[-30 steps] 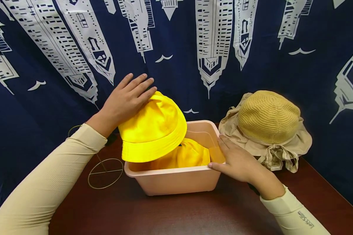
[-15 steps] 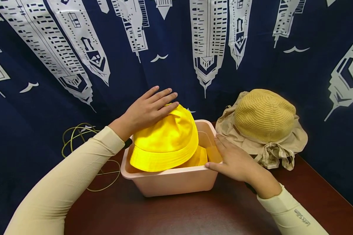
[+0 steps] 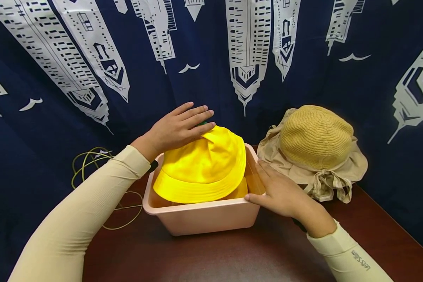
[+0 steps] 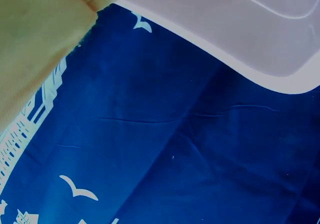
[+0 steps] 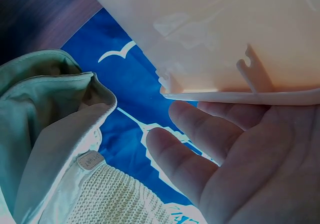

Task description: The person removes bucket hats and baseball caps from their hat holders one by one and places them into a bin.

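Note:
A yellow bucket hat (image 3: 204,168) sits tilted in the pink plastic tub (image 3: 208,220), its brim near the front rim. Below it, part of another yellow cloth item (image 3: 241,188) shows. My left hand (image 3: 178,127) lies against the upper back of the hat, fingers extended; its thumb is hidden. A bit of green shows between those fingers. At the tub's right end, my right hand (image 3: 283,192) touches the rim with straight fingers. In the right wrist view, several fingers (image 5: 182,159) extend below the tub's rim (image 5: 240,97). The left wrist view shows only sleeve, tub edge and backdrop.
A beige sun hat with a knitted crown (image 3: 315,137) and tied bow stands right of the tub. Left of the tub is a thin gold wire stand (image 3: 91,160), partly behind my sleeve. The dark brown table (image 3: 197,256) meets a navy city-print cloth (image 3: 211,94) behind.
My left hand has moved right with the yellow bucket hat, which now sits farther over the tub and covers most of the lower yellow item. My right hand stays at the rim.

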Demonstrator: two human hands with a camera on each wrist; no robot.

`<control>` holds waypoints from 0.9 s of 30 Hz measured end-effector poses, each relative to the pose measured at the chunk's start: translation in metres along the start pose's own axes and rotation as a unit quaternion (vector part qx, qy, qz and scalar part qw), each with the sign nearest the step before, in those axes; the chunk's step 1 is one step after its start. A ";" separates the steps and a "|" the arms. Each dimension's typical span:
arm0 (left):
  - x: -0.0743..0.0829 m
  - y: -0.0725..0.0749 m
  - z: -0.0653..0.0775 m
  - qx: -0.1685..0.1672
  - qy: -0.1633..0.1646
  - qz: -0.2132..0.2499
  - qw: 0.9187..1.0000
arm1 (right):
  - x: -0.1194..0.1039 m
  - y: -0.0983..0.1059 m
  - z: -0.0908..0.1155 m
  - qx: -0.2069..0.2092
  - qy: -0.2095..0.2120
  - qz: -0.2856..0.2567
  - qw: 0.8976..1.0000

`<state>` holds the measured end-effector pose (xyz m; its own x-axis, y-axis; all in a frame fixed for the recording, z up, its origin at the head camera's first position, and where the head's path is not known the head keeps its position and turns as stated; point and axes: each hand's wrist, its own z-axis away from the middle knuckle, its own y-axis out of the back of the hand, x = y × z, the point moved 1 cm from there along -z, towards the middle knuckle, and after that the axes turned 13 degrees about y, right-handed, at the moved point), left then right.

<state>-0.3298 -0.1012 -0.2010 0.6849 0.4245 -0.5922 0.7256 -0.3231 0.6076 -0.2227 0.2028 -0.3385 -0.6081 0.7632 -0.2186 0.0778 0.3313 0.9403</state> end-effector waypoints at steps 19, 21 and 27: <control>0.030 -0.017 0.025 -0.091 -0.075 0.001 0.993 | 0.000 -0.001 0.000 0.004 -0.003 0.006 1.000; 0.037 -0.025 0.027 -0.107 -0.085 0.006 0.991 | 0.000 -0.002 0.000 0.004 -0.002 0.005 1.000; 0.049 -0.036 0.025 -0.211 -0.075 0.033 0.974 | -0.001 -0.002 -0.001 0.006 -0.001 0.006 1.000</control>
<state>-0.3208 -0.0902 -0.2650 0.7546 0.2755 -0.5955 0.6089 0.0442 0.7920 -0.2227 0.2009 -0.3398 -0.6057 0.7679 -0.2083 0.0943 0.3293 0.9395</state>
